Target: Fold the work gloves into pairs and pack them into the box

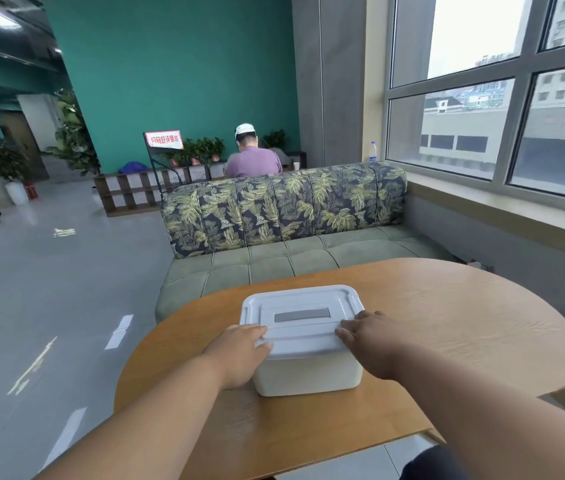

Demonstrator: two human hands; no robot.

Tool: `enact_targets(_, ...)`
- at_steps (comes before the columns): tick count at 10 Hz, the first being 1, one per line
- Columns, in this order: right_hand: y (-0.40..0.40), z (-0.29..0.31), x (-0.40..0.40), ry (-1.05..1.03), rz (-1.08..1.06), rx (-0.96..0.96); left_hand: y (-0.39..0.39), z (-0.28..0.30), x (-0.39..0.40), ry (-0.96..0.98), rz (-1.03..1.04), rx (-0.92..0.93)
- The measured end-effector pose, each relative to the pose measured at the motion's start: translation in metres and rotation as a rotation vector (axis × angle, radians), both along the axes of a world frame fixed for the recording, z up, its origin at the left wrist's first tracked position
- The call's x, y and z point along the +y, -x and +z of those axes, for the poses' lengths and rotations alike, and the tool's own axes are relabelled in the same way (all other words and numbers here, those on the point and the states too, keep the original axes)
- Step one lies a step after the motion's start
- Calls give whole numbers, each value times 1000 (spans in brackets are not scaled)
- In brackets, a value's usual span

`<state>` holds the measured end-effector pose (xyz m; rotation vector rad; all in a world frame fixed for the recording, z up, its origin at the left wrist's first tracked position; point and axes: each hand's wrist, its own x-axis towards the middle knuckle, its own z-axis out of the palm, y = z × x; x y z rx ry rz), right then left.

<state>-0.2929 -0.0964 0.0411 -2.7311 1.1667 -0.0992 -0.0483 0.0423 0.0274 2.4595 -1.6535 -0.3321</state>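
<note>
1. Bright daylight enters through the window (495,109) on the right; the sky beyond it is blown out to white.
2. The grey floor (49,289) carries pale streaks of glare (reflected ceiling lights).
3. Soft shadows lie on the wooden table (447,323).
4. Wide-angle distortion bends straight lines toward the edges.
5. The far background looks slightly soft.

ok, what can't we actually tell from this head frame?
- Contents of the box: the closed lid and opaque walls hide whether any gloves are inside.
- Work gloves: none in view; on the table only the box shows.
- Left hand grip: fingertips lie over the lid's near edge; whether they press or hook under is hidden.
- Right hand: the same, fingertips hidden at the lid's right edge.
- Table's near edge: cut off by the forearms.
</note>
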Motion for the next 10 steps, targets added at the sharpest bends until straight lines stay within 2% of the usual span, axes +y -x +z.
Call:
enact_targets(1, -17, 3, -18, 9, -12, -15, -7, 11, -17, -32, 32, -56)
enact_targets(2, -40, 12, -48, 32, 14, -75, -14, 21, -44, 57, 37, -127)
enact_targets(3, -70, 17, -85, -23, 36, -201, -20, 25, -78, 158, 37, -18)
enact_targets(4, -101, 5, -116, -42, 117, -249, -33, 10, -116, 176, 66, 24)
enact_targets(6, -134, -35, -139, -14, 124, -166, -43, -25, -149, 229, 136, -133)
enact_targets(7, -125, -33, -139, -72, 148, -179, -47, -31, -146, 249, 124, -147)
enact_targets(9, -128, -36, -140, -47, 169, -164, -48, -29, -146, 274, 138, -47)
enact_targets(10, -130, -24, -145, -245, 101, -153, -54, -17, -145, 247, 193, 242)
